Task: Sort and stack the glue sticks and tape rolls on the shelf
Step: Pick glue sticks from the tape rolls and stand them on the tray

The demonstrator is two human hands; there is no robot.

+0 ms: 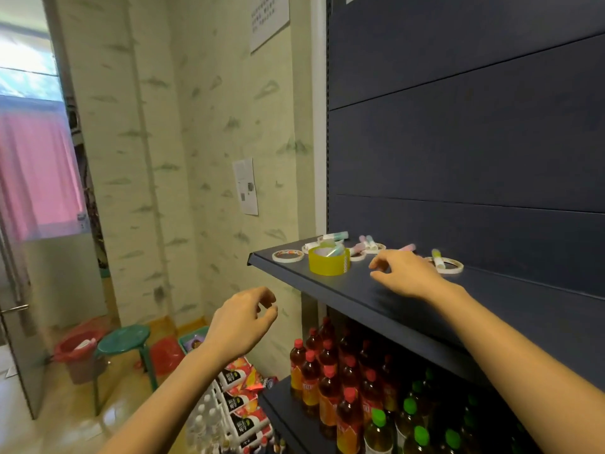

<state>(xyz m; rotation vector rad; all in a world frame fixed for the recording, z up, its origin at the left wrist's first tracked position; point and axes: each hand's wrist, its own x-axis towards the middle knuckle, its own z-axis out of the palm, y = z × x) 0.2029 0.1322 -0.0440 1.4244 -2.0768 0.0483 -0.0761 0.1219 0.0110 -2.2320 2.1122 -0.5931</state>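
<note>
**Papered corner around a green stool**

A green stool [123,337] stands on a glossy yellowish floor [75,421]. Behind it rises a wall [203,126] papered cream with grey-green brush marks. One paper notice [245,186] hangs above and right of the stool, and another [269,18] far higher. Just left of the stool sits a red bin [77,347], and further left a grey door [16,322]. Up and left, daylight comes through a window [23,54] with a pink curtain [36,172]. Right of the stool stands dark blue shelving [458,142].

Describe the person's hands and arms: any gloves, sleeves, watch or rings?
The left hand and right hand are bare: no gloves, and no ring shows, though the picture is slightly blurred there. Both forearms are uncovered to the frame's edge, with no sleeve, watch or bracelet in view.
</note>
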